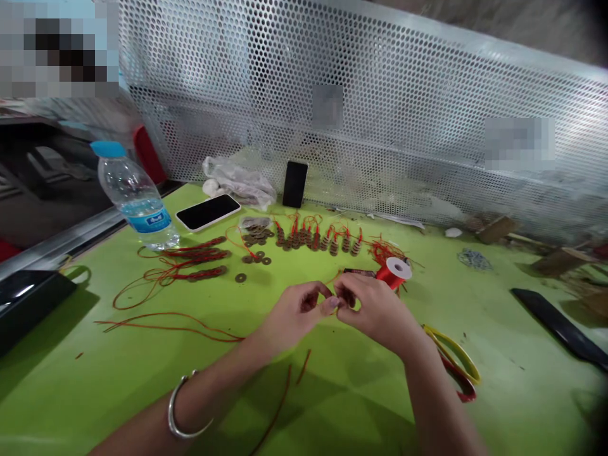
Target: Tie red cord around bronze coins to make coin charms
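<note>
My left hand (298, 311) and my right hand (375, 310) meet above the middle of the green table (199, 386). Thumbs and fingers of both are pinched together, and what lies between them is too small and hidden to make out. A bit of thin orange cord shows close by the fingertips. Just behind my right hand stands a spool of red thread (392, 272), beside a tangle of red thread (382, 248). Farther back, bundles of coins tied with red cord (313, 237) form a row. Loose round coins (241, 277) with holes lie left of my hands.
Corded coin strings (202, 272) and a long red cord (190, 326) lie left. Behind them are a water bottle (142, 209), a white-edged phone (209, 212) and an upright phone (295, 183). Yellow-and-red-handled scissors (453, 354) rest by my right forearm. A perforated metal panel (380, 126) borders the back.
</note>
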{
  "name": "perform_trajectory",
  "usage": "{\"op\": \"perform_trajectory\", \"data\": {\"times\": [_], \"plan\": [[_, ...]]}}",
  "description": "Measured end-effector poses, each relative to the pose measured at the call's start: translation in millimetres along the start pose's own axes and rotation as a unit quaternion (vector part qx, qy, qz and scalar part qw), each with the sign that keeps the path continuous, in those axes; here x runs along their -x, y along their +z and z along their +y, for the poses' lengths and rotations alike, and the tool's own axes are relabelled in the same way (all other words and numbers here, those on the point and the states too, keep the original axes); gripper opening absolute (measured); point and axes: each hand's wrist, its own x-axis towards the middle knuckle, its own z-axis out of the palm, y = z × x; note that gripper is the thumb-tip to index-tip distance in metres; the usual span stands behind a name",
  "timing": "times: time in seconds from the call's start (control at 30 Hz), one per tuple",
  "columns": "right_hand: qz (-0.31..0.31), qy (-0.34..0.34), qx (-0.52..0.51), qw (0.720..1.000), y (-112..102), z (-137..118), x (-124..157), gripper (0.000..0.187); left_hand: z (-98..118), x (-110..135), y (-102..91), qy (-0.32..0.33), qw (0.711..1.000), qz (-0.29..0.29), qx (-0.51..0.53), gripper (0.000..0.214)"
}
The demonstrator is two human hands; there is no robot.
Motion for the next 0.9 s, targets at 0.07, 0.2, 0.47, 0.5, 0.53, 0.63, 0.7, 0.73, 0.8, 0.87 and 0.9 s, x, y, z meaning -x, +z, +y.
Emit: {"op": "perform_trajectory", "data": {"times": [0.07,0.2,0.47,0.5,0.53,0.63,0.7,0.73,0.8,0.87,0.9], "plan": [[0.007,-0.018,0.02,1.0,0,-1,1,0.006,0,-1,0.2,-0.006,1.0,-0.006,-0.014,0.028],[0.032,-0.006,0.013,0.999,-2,0,1,0.007,0,-2,-0.6,-0.014,0.999,0.004,-0.034,0.022],[0.059,0.028,-0.058,0.996,-3,3,-1,0.008,5,-2,-5.0,-0.003,0.998,0.051,-0.037,0.022],[0.06,0.031,-0.067,0.995,-2,3,-1,0.009,7,-2,-5.5,-0.002,0.998,0.057,-0.041,0.023],[0.063,0.033,-0.075,0.995,-2,4,-2,0.009,9,-2,-6.0,0.001,0.997,0.064,-0.043,0.023],[0.079,0.045,-0.097,0.991,-3,6,-2,0.009,13,-1,-7.6,0.012,0.994,0.092,-0.05,0.022],[0.083,0.056,-0.111,0.989,-3,7,-3,0.009,14,-1,-8.5,0.013,0.993,0.106,-0.057,0.02],[0.081,0.063,-0.117,0.988,-3,8,-3,0.009,14,-1,-8.9,0.012,0.992,0.11,-0.061,0.02],[0.068,0.076,-0.126,0.987,-3,10,-4,0.01,13,-1,-9.6,0.011,0.991,0.115,-0.066,0.02],[0.062,0.08,-0.141,0.985,-2,11,-4,0.01,11,-1,-10.3,0.01,0.99,0.122,-0.067,0.021],[0.067,0.074,-0.153,0.983,-1,12,-5,0.009,11,-1,-10.6,0.009,0.99,0.126,-0.066,0.021]]}}
